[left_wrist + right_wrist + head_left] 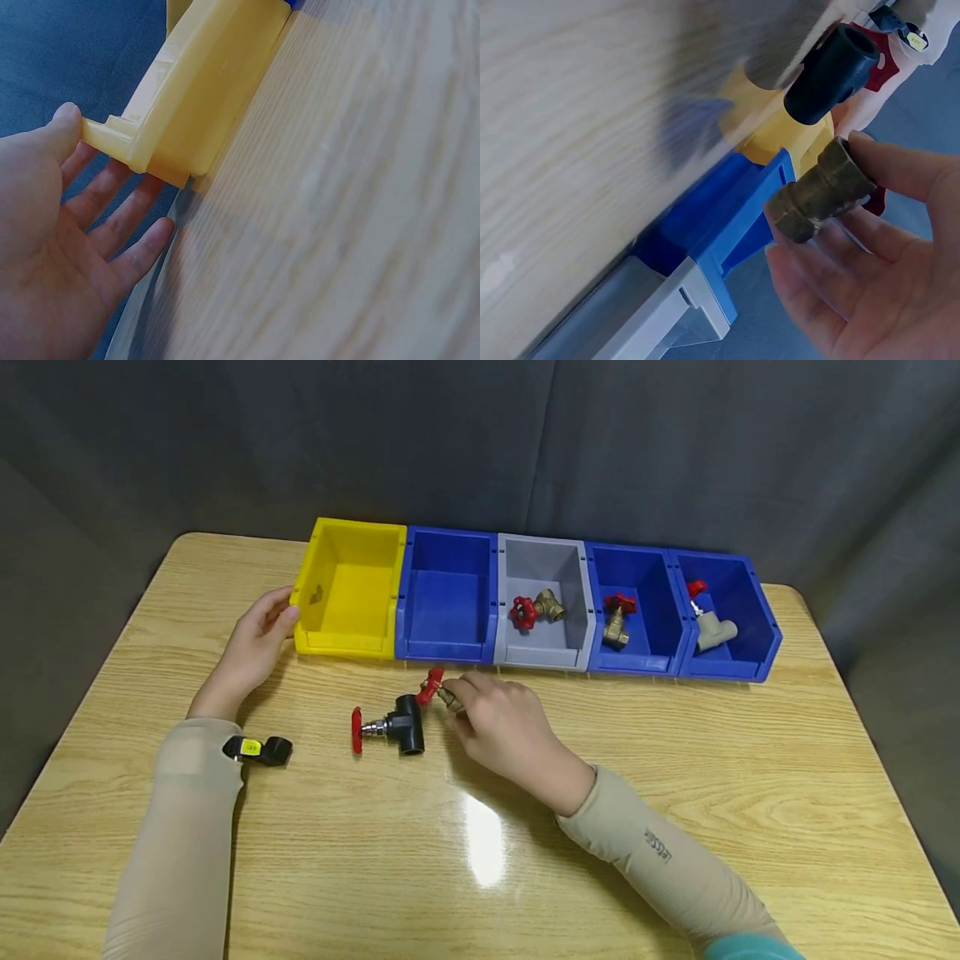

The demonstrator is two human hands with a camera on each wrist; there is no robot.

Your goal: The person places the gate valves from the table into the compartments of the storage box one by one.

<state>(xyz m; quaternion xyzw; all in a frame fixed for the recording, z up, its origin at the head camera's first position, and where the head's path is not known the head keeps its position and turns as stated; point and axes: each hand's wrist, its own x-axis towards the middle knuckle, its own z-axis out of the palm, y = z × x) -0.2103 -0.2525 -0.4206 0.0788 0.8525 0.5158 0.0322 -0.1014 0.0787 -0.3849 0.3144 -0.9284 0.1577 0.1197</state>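
Note:
My right hand point(510, 727) pinches a brass valve point(821, 191) with a red handwheel point(431, 686), its brass body between thumb and fingers. Just left of it on the table lies a black tee-shaped valve point(405, 725), also with a red handwheel; in the right wrist view it shows beyond the brass one. At the left end of the row of bins, my left hand point(251, 643) holds the side of the yellow bin point(350, 646). In the left wrist view the thumb is on the bin's rim point(109, 137) and the fingers reach behind it.
Right of the yellow bin stand a blue bin point(446, 649), a grey bin point(540, 657) with a brass valve point(550, 605), a blue bin with another brass valve point(617, 631), and a blue bin with a grey plastic valve point(714, 631). A dark curtain point(480, 443) hangs behind the wooden table point(360, 860).

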